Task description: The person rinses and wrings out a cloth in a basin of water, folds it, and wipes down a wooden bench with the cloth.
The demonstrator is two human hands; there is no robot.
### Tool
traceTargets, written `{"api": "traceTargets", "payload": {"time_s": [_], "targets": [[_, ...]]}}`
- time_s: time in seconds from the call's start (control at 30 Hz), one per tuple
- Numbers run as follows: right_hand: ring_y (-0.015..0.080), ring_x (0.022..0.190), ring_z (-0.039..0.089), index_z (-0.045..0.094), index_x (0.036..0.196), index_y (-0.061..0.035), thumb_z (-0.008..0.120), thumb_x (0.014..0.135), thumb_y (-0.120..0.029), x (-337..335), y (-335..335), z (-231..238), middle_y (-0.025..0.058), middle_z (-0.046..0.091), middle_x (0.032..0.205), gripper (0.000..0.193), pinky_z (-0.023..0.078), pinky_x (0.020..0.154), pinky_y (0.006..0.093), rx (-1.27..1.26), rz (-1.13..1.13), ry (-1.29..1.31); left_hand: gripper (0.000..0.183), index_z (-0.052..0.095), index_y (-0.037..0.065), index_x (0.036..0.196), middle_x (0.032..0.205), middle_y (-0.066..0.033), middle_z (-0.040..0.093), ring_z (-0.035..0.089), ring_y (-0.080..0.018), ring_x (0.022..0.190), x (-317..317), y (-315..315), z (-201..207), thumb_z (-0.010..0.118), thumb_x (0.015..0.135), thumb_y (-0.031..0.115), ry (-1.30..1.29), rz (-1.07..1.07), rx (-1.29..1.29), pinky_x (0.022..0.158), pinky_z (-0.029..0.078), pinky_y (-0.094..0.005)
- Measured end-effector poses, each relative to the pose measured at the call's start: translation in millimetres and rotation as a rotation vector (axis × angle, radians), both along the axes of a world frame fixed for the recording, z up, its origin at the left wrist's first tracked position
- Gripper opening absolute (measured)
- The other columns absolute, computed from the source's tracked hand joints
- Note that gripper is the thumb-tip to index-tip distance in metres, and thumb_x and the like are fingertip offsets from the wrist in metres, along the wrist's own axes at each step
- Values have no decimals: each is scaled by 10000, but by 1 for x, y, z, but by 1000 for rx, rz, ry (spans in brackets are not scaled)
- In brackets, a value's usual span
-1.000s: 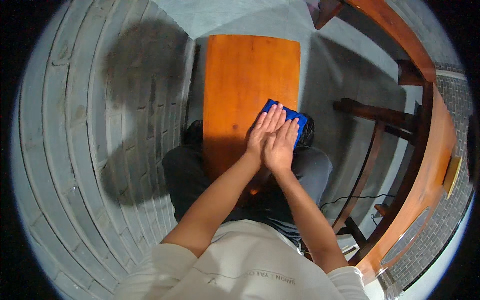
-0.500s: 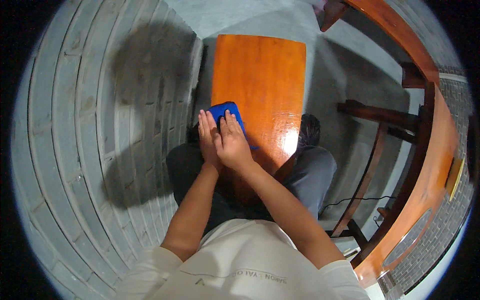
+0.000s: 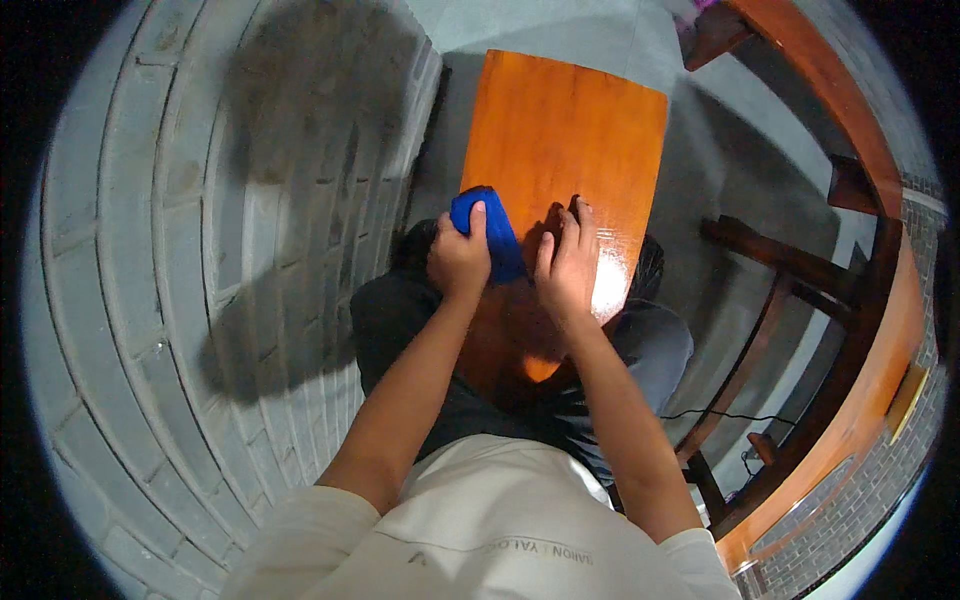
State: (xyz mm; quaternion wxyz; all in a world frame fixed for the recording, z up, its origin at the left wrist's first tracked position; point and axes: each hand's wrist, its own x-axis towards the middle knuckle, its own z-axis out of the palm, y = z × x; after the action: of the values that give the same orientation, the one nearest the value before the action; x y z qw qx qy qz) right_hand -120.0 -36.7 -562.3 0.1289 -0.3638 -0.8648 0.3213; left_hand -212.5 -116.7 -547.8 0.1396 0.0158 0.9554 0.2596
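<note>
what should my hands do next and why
Perhaps bring the right hand over to the blue cloth: only the left hand grips it, near the left edge of the wooden tabletop, while the right seems to hold nothing.

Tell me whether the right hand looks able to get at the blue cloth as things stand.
Likely yes: the right hand is just right of the blue cloth, over the orange wooden surface, with nothing visible between them. The left hand holds the cloth's left side, leaving its right edge uncovered.
</note>
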Motion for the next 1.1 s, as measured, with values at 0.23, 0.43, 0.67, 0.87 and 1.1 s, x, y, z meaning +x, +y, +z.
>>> {"api": "traceTargets", "payload": {"time_s": [0.23,0.43,0.67,0.87,1.1], "targets": [[355,1178,318,417,1133,8,498,760,-147,1,1,-16,191,322,1283,412,275,969,416,187,78,-47,604,553,-5,968,861,-260,572,537,-415,846,-42,29,-13,284,842,521,-99,-105,-106,764,413,-469],[367,1179,311,402,1145,12,510,753,-135,-2,2,-18,205,325,1274,432,253,980,415,166,76,-77,637,555,-14,959,906,-255,568,524,-413,892,-59,50,-11,271,834,542,-45,-141,-64,796,397,-460],[363,1138,362,439,1114,10,513,726,-192,1,3,-24,194,369,1248,444,301,949,427,246,52,-97,641,573,-23,903,891,-252,573,530,-412,877,-80,89,2,293,824,548,39,-171,-12,770,405,-469],[353,1126,383,463,1095,6,505,703,-203,-8,-1,-22,192,387,1236,446,311,946,420,219,61,-119,650,577,-45,912,950,-268,553,516,-408,929,-127,110,-25,300,825,536,110,-254,37,809,403,-447],[334,1132,382,486,1075,10,519,706,-243,-3,2,-24,191,396,1228,449,316,946,407,277,60,-92,719,561,-89,953,993,-290,534,502,-395,985,-148,145,-20,263,824,552,42,-325,-55,849,386,-428]]}}
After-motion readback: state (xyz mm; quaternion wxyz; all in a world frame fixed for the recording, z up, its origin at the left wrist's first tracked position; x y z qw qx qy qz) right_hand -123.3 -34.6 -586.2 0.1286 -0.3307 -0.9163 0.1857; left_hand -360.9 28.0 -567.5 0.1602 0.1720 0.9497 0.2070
